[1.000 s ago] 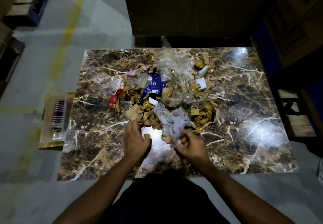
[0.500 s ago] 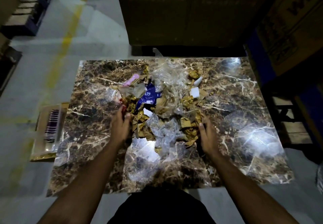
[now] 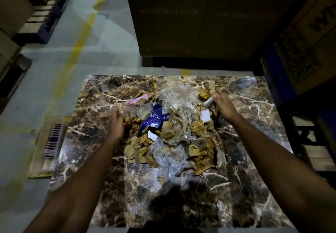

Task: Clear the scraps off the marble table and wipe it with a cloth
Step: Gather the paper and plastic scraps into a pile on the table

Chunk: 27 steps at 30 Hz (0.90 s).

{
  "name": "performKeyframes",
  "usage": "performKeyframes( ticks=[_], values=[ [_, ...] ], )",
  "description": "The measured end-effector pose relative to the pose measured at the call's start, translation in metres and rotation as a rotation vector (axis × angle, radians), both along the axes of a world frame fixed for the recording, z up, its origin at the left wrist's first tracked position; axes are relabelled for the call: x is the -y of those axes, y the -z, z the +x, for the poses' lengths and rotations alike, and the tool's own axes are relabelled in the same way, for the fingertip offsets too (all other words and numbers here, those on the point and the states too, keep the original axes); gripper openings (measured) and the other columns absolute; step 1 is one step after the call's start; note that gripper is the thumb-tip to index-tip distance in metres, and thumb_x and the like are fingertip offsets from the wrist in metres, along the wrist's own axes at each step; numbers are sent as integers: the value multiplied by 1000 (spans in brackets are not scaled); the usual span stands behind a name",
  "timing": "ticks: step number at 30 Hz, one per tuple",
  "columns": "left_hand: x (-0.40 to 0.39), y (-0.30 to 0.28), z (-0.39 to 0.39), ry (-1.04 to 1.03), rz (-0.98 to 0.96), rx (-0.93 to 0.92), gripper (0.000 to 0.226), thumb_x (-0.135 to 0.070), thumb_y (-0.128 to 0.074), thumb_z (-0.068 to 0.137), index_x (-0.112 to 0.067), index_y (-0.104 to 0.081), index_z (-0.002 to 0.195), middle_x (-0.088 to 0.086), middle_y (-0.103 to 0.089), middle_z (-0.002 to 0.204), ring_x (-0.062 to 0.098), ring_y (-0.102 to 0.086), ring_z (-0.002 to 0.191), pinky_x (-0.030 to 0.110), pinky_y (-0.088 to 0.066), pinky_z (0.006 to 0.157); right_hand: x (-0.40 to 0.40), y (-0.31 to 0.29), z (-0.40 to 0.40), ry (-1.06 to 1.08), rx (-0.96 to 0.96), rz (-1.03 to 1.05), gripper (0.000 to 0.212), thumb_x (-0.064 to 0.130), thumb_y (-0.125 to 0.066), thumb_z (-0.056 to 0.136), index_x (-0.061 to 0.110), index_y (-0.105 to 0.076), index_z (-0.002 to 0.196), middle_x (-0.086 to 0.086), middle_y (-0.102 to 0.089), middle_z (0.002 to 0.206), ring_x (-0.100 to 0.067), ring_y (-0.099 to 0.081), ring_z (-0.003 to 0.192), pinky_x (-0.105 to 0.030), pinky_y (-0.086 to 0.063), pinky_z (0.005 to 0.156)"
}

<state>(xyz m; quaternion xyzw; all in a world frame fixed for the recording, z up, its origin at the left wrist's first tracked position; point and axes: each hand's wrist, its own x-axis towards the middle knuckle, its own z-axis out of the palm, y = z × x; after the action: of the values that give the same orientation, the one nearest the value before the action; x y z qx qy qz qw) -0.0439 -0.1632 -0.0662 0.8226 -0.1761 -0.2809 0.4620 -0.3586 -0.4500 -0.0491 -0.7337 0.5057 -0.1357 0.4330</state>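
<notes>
A heap of scraps (image 3: 174,132) lies mid-table on the brown marble table (image 3: 254,169): torn brown cardboard, clear crumpled plastic (image 3: 179,94), a blue wrapper (image 3: 154,119), a pink piece (image 3: 139,99) and small white pieces (image 3: 205,115). My left hand (image 3: 116,122) rests flat against the heap's left edge, fingers together. My right hand (image 3: 224,105) lies on the heap's far right side, fingers spread over a white scrap. Neither hand visibly grips anything. No cloth is in view.
A flat cardboard box (image 3: 49,142) with a striped label sits on the floor at the table's left edge. A large dark box (image 3: 200,18) stands behind the table. Cartons (image 3: 309,32) and a stool (image 3: 312,138) crowd the right side; a pallet (image 3: 41,14) stands far left.
Both hands left the heap's near edge, spread apart and reached forward along its left and right sides. The camera moved closer over the table.
</notes>
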Motion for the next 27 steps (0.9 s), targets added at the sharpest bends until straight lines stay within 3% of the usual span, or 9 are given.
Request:
performKeyframes(
  ticks=[2, 4, 7, 9, 13, 18, 21, 25, 27],
  values=[
    [15, -1, -21, 35, -35, -42, 45, -31, -35, 109, -16, -36, 152, 10, -38, 155, 23, -37, 139, 30, -30, 105, 0, 5, 24, -17, 7, 51, 54, 47, -41, 107, 24, -38, 156, -6, -30, 164, -28, -32, 148, -38, -31, 114],
    [25, 2, -34, 59, -58, -90, 44, -26, -38, 109, -12, -38, 151, 9, -42, 152, 18, -38, 137, 25, -30, 102, -10, 5, 39, -52, 46, 131, 48, 42, -43, 107, 21, -46, 151, -7, -39, 159, -27, -41, 143, -30, -35, 106],
    [26, 7, -37, 84, -30, -132, 47, -30, -40, 108, -15, -37, 153, 8, -41, 155, 24, -39, 142, 30, -30, 109, -24, 4, 42, -148, 31, 127, 46, 39, -45, 107, 19, -49, 149, -8, -45, 156, -26, -43, 140, -33, -33, 109],
    [21, 10, -31, 72, -33, -139, 47, -34, -41, 107, -18, -40, 151, 9, -43, 154, 27, -41, 141, 41, -33, 115, -26, -1, 34, -189, 28, 64, 48, 40, -46, 107, 19, -48, 150, -8, -45, 156, -27, -44, 140, -36, -34, 111],
    [15, 8, -15, 61, 12, -70, 48, -41, -40, 102, -29, -44, 148, 7, -45, 153, 27, -44, 139, 51, -36, 115, -21, -13, 15, -220, 21, -71, 52, 52, -42, 105, 30, -46, 151, -4, -41, 159, -25, -40, 143, -50, -33, 117],
    [8, -23, -32, 97, -55, 44, 44, -34, -36, 109, -29, -38, 152, 5, -35, 159, 21, -35, 142, 43, -31, 115, -34, -33, 8, -263, 48, -173, 57, 51, -38, 102, 26, -45, 152, -7, -39, 160, -25, -35, 146, -39, -29, 115],
    [1, -34, -40, 111, -84, 104, 42, -31, -36, 109, -28, -39, 151, 8, -33, 160, 25, -34, 143, 39, -30, 110, -58, -46, 3, -242, 93, -206, 57, 50, -36, 101, 24, -46, 151, -7, -41, 158, -23, -37, 143, -41, -31, 114],
    [-18, -52, -49, 146, -110, 182, 41, -40, -36, 106, -34, -44, 146, 8, -36, 156, 29, -37, 139, 52, -36, 111, -99, -66, -7, -199, 111, -247, 57, 55, -35, 100, 28, -48, 149, -4, -44, 156, -20, -39, 140, -41, -35, 110],
    [-29, -64, -56, 178, -138, 217, 46, -46, -35, 102, -32, -45, 145, 8, -39, 153, 28, -39, 137, 52, -38, 110, -124, -75, -12, -187, 130, -270, 56, 59, -34, 100, 32, -48, 147, -1, -45, 155, -19, -40, 140, -44, -36, 110]
  ],
)
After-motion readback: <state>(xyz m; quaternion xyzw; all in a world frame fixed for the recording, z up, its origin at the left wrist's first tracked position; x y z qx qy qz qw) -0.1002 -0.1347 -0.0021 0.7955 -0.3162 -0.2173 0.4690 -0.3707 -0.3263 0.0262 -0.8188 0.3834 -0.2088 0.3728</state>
